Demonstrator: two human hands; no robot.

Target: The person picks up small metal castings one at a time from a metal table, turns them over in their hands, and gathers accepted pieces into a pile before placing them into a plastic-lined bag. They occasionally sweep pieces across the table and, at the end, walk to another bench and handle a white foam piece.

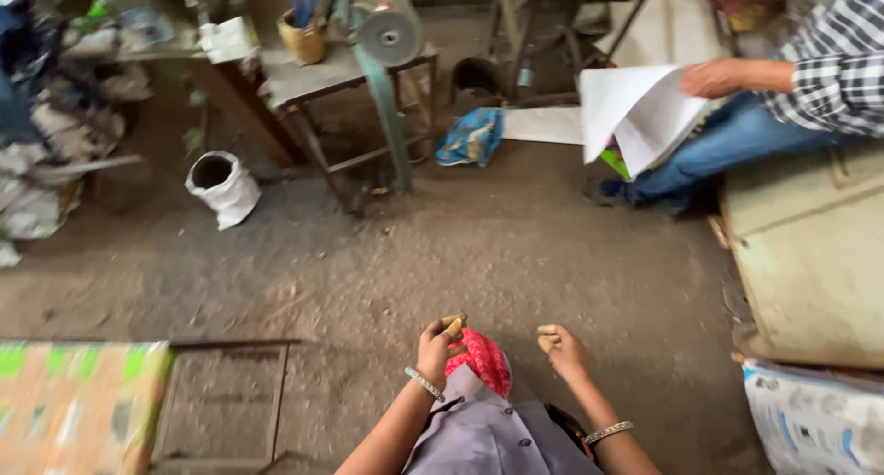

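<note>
Low in frame, above dirt floor point(516, 254): left hand point(436, 344) pinches small tan piece point(452, 326) at fingertips, shape unclear. Right hand point(562, 348) curled round similar tan piece point(548, 337), mostly hidden. Both wrists raised, bangled. Red cloth point(482, 357) between hands. Forearms cut off by frame edge.

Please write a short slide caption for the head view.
Both hands, left hand and right hand, each hold a small tan piece above a dirt floor.

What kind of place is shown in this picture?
Probably a small workshop. A bench grinder stands on a metal table, the dirt floor is dusty, and a white sack sits near piled clutter.
</note>
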